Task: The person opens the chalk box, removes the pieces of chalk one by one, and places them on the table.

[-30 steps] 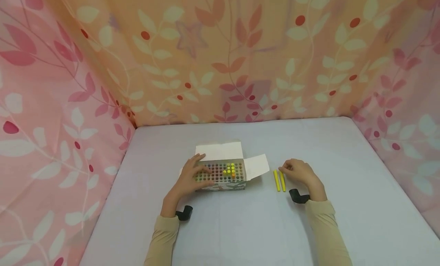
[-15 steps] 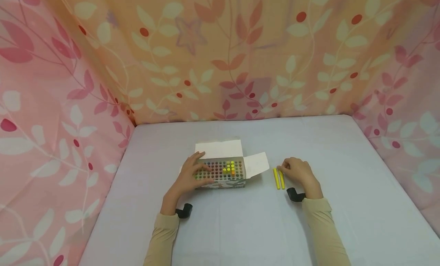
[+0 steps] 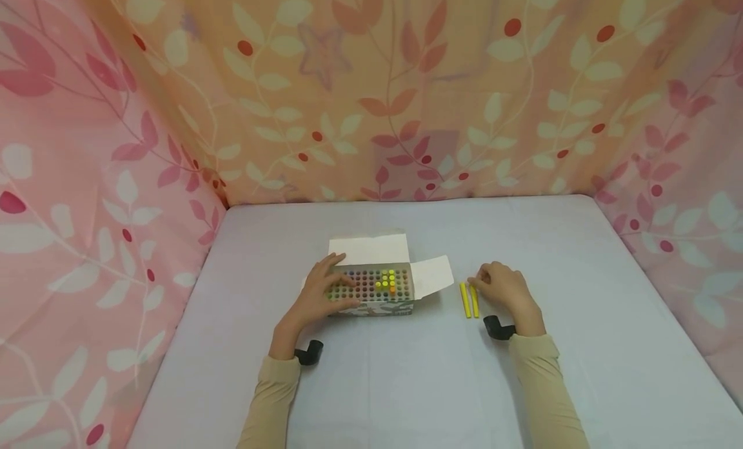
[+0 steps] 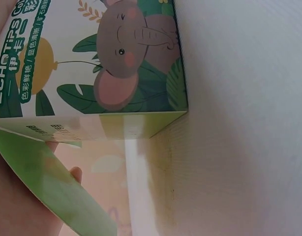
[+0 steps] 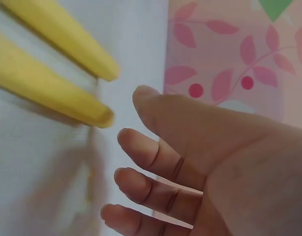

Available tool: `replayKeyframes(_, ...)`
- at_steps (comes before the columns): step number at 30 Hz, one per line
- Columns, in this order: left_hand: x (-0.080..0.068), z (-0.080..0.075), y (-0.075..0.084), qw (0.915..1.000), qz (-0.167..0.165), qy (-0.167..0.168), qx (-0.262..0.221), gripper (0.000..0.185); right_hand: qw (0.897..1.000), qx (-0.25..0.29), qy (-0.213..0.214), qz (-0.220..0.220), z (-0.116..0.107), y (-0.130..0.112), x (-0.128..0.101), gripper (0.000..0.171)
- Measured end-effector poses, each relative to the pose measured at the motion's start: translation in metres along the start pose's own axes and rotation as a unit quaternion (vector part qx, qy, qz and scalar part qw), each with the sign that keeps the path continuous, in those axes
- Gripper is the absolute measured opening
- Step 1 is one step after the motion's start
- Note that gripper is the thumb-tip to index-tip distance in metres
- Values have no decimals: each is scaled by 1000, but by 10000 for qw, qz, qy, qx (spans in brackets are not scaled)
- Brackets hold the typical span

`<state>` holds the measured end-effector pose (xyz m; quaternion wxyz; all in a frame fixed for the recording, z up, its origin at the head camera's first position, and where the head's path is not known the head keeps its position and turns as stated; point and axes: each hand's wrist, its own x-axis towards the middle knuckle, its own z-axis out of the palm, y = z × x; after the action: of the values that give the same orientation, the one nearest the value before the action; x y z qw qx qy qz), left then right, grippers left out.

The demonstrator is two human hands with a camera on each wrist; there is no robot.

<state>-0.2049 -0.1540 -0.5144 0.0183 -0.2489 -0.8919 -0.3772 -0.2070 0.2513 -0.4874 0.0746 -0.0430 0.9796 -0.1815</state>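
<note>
In the head view my left hand (image 3: 322, 289) rests over the left end of an open carton (image 3: 371, 309), fingers spread and thumb along its near edge. The carton holds rows of round stick ends in many colours, several bright yellow ones and an orange one standing out. The left wrist view shows the carton's printed elephant side (image 4: 121, 54). On the right, two slim yellow sticks (image 3: 465, 300) lie side by side. My right hand (image 3: 504, 285) is just beside them with loosely bent fingers. In the right wrist view its thumb and fingertips are apart from the yellow stick ends (image 5: 94, 114).
White flaps stand open at the carton's back (image 3: 369, 249) and right side (image 3: 432, 277). A pale cloth covers the table (image 3: 406, 384). Leaf-patterned curtains (image 3: 371, 113) enclose its back and sides. Each wrist carries a black camera piece (image 3: 498, 328).
The head view has tilted slightly. Both hands, the carton and the yellow sticks keep nearly the same places.
</note>
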Motion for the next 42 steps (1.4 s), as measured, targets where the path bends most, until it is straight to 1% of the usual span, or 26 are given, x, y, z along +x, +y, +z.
replayKeyframes(4,0,-1,0,9999,98,3,-45,36,9999,8,168,-25,-4,-4,-2,28)
replayKeyframes(6,0,-1,1,9999,128,2,-53,36,9992,-31,376,-97,-5,-6,-3,27)
replayKeyframes(9,-1,-2,1,9999,116,-2,-76,36,9958,-29,878,-273,-7,-10,-5,25)
replayKeyframes(12,-1,-2,1,9999,104,-2,-79,36,9882,57,1460,-468,-9,-15,-6,23)
replayKeyframes(15,0,-2,1,9999,90,-1,-76,37,9786,242,1906,-740,-12,-24,-7,21)
replayKeyframes(17,1,-2,0,9999,94,17,-45,37,9716,399,2118,-980,-15,-29,-8,18)
replayKeyframes(21,2,-1,0,9999,103,36,-14,36,9578,716,2375,-1450,-18,-45,-9,12)
replayKeyframes(25,2,0,0,9999,119,23,-31,35,9487,899,2454,-1777,-17,-64,-9,10)
replayKeyframes(31,3,0,1,10000,67,-5,-23,35,9398,959,2304,-2336,-3,-87,-4,6)
replayKeyframes(37,2,1,0,10000,24,-2,28,35,9375,861,2057,-2672,12,-108,-1,5)
replayKeyframes(40,1,1,0,10000,25,29,4,36,9364,799,1868,-2862,17,-120,1,5)
replayKeyframes(42,0,0,0,10000,-4,41,-11,37,9369,718,1693,-2972,20,-129,2,8)
